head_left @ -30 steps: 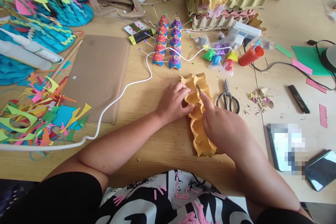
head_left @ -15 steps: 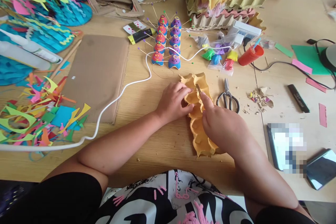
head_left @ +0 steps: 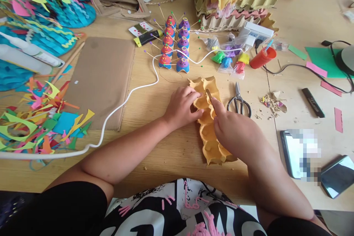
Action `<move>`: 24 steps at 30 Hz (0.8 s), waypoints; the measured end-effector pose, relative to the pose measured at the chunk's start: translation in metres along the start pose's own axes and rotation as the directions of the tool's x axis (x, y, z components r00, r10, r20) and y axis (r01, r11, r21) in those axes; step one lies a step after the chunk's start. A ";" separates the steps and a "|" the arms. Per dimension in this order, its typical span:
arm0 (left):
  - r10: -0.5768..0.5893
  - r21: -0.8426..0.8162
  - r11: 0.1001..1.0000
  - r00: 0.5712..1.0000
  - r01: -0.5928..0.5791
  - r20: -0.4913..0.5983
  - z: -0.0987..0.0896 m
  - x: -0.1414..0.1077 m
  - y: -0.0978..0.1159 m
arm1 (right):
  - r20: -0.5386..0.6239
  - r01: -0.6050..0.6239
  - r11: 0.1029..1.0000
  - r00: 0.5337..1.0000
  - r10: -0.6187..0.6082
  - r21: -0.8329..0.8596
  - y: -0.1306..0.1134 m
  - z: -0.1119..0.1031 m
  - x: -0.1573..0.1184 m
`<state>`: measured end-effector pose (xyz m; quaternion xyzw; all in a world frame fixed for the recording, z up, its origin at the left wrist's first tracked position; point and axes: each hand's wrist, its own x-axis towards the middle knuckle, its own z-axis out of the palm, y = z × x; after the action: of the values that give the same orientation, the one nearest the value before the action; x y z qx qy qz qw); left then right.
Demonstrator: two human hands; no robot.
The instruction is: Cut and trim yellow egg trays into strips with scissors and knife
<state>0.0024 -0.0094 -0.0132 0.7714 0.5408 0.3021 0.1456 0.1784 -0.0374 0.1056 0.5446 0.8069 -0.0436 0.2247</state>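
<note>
A yellow egg carton piece lies on the wooden table in front of me, its cups facing up. My left hand grips its left edge, thumb and fingers bent over the rim. Held in my right hand is a small knife, whose narrow blade points away from me and rests at the upper cups. Much of the carton's right side is hidden beneath my right hand.
Black-handled scissors lie right of the carton. Beyond it stand two rows of painted figures with pins. A white cable crosses the left side, over brown cardboard. A red cup and phones are at right.
</note>
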 end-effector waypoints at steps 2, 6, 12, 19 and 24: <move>-0.003 -0.009 1.000 1.000 0.003 0.004 0.000 0.000 0.000 | -0.039 0.008 1.000 0.999 -0.008 0.015 -0.003 0.005 0.006; -0.002 0.005 1.000 1.000 0.002 -0.001 -0.001 0.000 0.001 | -0.100 -0.008 1.000 0.995 0.009 0.016 -0.008 0.011 0.015; -0.014 0.021 1.000 1.000 0.014 0.017 -0.001 0.001 0.001 | -0.024 0.006 1.000 1.000 -0.006 -0.015 -0.002 0.004 0.000; 0.010 -0.015 1.000 1.000 -0.010 -0.010 0.000 0.001 0.000 | -0.060 -0.011 0.998 0.998 0.015 0.060 -0.005 0.012 0.017; 0.029 -0.008 1.000 1.000 -0.029 0.005 0.001 0.001 -0.001 | -0.050 0.009 0.999 0.999 -0.007 0.038 -0.004 0.008 0.009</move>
<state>0.0020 -0.0082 -0.0140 0.7793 0.5280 0.3045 0.1455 0.1751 -0.0336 0.0939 0.5465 0.8134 -0.0464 0.1940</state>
